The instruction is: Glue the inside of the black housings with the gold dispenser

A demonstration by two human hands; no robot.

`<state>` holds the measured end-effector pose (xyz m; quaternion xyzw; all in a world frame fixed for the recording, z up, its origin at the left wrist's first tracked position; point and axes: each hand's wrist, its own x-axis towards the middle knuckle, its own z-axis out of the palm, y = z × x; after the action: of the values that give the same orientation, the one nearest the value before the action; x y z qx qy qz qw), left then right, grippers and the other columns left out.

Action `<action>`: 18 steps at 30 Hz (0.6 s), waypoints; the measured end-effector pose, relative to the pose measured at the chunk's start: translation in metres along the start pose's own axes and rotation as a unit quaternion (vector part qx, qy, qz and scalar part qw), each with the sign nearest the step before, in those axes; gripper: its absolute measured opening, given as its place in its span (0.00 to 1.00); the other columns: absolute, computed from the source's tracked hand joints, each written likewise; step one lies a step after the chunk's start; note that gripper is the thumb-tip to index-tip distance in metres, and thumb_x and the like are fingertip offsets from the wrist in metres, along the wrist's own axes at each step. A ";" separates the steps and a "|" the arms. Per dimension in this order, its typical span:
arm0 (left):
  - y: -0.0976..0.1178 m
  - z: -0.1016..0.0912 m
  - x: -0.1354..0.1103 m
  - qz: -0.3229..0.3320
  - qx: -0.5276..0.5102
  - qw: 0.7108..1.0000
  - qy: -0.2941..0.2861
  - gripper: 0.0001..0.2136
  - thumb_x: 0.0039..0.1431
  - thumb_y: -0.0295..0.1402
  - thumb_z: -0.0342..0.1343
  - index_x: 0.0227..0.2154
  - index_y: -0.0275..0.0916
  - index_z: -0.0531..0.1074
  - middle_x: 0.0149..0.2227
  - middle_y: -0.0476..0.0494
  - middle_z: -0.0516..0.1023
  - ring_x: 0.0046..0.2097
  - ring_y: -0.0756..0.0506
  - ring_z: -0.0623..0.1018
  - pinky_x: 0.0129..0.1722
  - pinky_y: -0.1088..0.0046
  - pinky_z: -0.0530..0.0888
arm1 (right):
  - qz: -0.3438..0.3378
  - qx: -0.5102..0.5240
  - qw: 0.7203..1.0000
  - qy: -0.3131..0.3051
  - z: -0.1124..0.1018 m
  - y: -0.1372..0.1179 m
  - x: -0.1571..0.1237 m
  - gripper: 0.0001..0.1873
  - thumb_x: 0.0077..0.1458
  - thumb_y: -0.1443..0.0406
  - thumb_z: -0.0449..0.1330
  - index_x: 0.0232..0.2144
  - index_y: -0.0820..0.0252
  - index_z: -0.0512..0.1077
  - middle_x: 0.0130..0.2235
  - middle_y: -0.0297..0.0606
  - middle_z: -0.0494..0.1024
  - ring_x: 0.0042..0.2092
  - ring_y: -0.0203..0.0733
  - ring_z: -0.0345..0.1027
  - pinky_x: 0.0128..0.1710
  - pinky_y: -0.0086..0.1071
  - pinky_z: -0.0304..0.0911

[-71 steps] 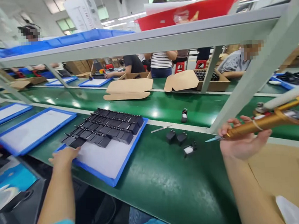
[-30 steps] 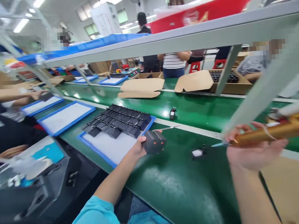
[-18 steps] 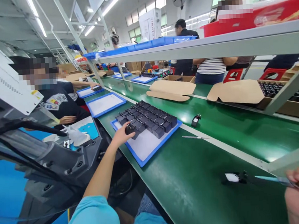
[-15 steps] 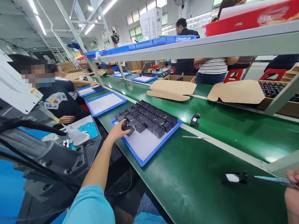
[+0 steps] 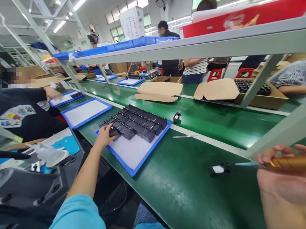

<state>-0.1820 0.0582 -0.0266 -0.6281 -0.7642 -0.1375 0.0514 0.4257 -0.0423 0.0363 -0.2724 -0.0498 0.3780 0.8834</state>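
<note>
My left hand [image 5: 103,136] reaches onto a blue-rimmed white tray [image 5: 132,171] and has its fingers curled over a black charger block [image 5: 114,132] at the near left end of the rows of black blocks [image 5: 139,121]. My right hand [image 5: 287,184] is closed round a gold-brown pen-shaped tool [image 5: 294,162] held level. The tool's thin blue tip [image 5: 244,163] points left. Just beyond the tip, a small black and white part [image 5: 218,169] lies on the green belt [image 5: 187,191].
Another small black part [image 5: 176,117] and a thin metal strip [image 5: 181,136] lie further up the belt. Empty blue trays [image 5: 84,111] lie left; cardboard boxes [image 5: 160,90] sit beyond. A grey shelf [image 5: 190,46] and its slanted strut [image 5: 279,128] cross overhead. A co-worker [image 5: 19,107] sits left.
My left hand picked black blocks up from the belt, carried them left and now rests on one at the tray's near rows. The right hand keeps the tool; the view swung left.
</note>
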 end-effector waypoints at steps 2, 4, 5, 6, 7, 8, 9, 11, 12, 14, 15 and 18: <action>0.002 0.005 0.000 -0.003 0.034 0.999 -0.005 0.38 0.48 0.37 0.60 0.63 0.34 0.56 0.54 0.31 0.64 0.58 0.31 0.65 0.58 0.55 0.63 | -0.127 -0.082 0.983 -0.106 0.003 0.001 -0.001 0.30 0.53 0.41 0.43 0.28 0.54 0.74 0.22 0.37 0.70 0.20 0.35 0.65 0.12 0.31 0.59; 0.006 0.011 -0.003 -0.008 0.058 0.998 0.012 0.36 0.51 0.36 0.59 0.63 0.34 0.56 0.55 0.30 0.62 0.58 0.31 0.64 0.57 0.55 0.64 | -0.174 -0.119 0.966 -0.147 0.003 0.002 0.002 0.29 0.45 0.38 0.50 0.28 0.54 0.73 0.22 0.35 0.69 0.18 0.37 0.62 0.10 0.32 0.55; 0.008 0.013 -0.005 -0.014 0.064 0.997 0.028 0.35 0.52 0.36 0.58 0.63 0.34 0.56 0.56 0.29 0.61 0.58 0.31 0.64 0.57 0.55 0.65 | -0.174 -0.121 0.966 -0.147 0.002 0.003 0.004 0.30 0.41 0.37 0.52 0.28 0.54 0.72 0.22 0.35 0.69 0.18 0.37 0.61 0.10 0.33 0.54; 0.010 0.014 -0.008 -0.023 0.068 0.996 0.045 0.35 0.53 0.36 0.58 0.63 0.35 0.56 0.57 0.29 0.60 0.58 0.31 0.63 0.56 0.54 0.65 | -0.170 -0.124 0.967 -0.142 0.001 0.003 0.006 0.31 0.39 0.35 0.52 0.28 0.54 0.71 0.22 0.34 0.69 0.17 0.38 0.61 0.10 0.33 0.53; 0.013 0.013 -0.010 -0.031 0.072 0.995 0.058 0.35 0.53 0.35 0.58 0.64 0.35 0.56 0.58 0.28 0.59 0.59 0.30 0.62 0.56 0.53 0.65 | -0.168 -0.125 0.968 -0.137 0.000 0.003 0.007 0.32 0.39 0.34 0.51 0.28 0.54 0.70 0.22 0.33 0.69 0.17 0.38 0.60 0.10 0.34 0.53; 0.016 0.009 -0.012 -0.038 0.073 0.994 0.070 0.35 0.52 0.34 0.58 0.64 0.36 0.55 0.59 0.28 0.58 0.60 0.29 0.61 0.56 0.51 0.65 | -0.165 -0.127 0.969 -0.134 0.000 0.003 0.008 0.33 0.38 0.33 0.50 0.28 0.54 0.70 0.21 0.33 0.68 0.17 0.39 0.59 0.10 0.34 0.52; 0.021 0.004 -0.011 -0.043 0.070 0.993 0.083 0.36 0.51 0.34 0.58 0.64 0.35 0.55 0.60 0.27 0.57 0.60 0.28 0.60 0.56 0.50 0.65 | -0.163 -0.130 0.969 -0.133 0.000 0.002 0.008 0.34 0.38 0.33 0.49 0.28 0.54 0.69 0.21 0.33 0.69 0.16 0.39 0.59 0.11 0.34 0.52; 0.041 -0.010 -0.004 -0.037 0.041 0.990 0.127 0.34 0.52 0.32 0.57 0.63 0.33 0.56 0.60 0.27 0.59 0.61 0.28 0.60 0.58 0.50 0.62 | -0.158 -0.136 0.969 -0.135 0.000 0.002 0.007 0.35 0.38 0.33 0.48 0.29 0.54 0.68 0.22 0.33 0.70 0.16 0.39 0.59 0.11 0.34 0.52; 0.058 -0.018 0.003 -0.023 0.012 0.988 0.153 0.32 0.53 0.32 0.56 0.62 0.32 0.57 0.59 0.28 0.61 0.61 0.29 0.61 0.59 0.51 0.62 | -0.157 -0.138 0.968 -0.137 0.001 0.002 0.006 0.35 0.38 0.33 0.49 0.30 0.55 0.68 0.22 0.33 0.70 0.16 0.39 0.59 0.12 0.34 0.52; 0.109 -0.030 0.023 0.036 -0.064 0.981 0.182 0.28 0.58 0.34 0.53 0.61 0.32 0.58 0.56 0.30 0.66 0.59 0.34 0.65 0.60 0.56 0.63 | -0.158 -0.138 0.968 -0.136 0.002 0.002 0.005 0.34 0.39 0.34 0.49 0.31 0.55 0.68 0.24 0.32 0.71 0.16 0.38 0.60 0.12 0.33 0.53; 0.142 -0.033 0.035 0.072 -0.108 0.978 0.162 0.27 0.59 0.36 0.53 0.60 0.33 0.58 0.55 0.32 0.68 0.57 0.37 0.69 0.57 0.59 0.66 | -0.160 -0.138 0.968 -0.134 0.002 0.002 0.004 0.34 0.39 0.34 0.50 0.32 0.55 0.67 0.25 0.32 0.71 0.16 0.38 0.60 0.12 0.33 0.53; 0.250 -0.024 0.068 0.161 -0.145 0.976 -0.009 0.32 0.58 0.38 0.59 0.63 0.35 0.55 0.54 0.31 0.70 0.52 0.38 0.73 0.53 0.60 0.70 | -0.165 -0.129 0.970 -0.126 0.003 0.002 0.001 0.32 0.40 0.36 0.51 0.34 0.53 0.67 0.28 0.33 0.73 0.15 0.38 0.61 0.13 0.34 0.54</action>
<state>0.0455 0.1595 0.0497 -0.7450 -0.6251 -0.2315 -0.0254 0.4242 -0.0393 0.0373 -0.3228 -0.2532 0.2484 0.8775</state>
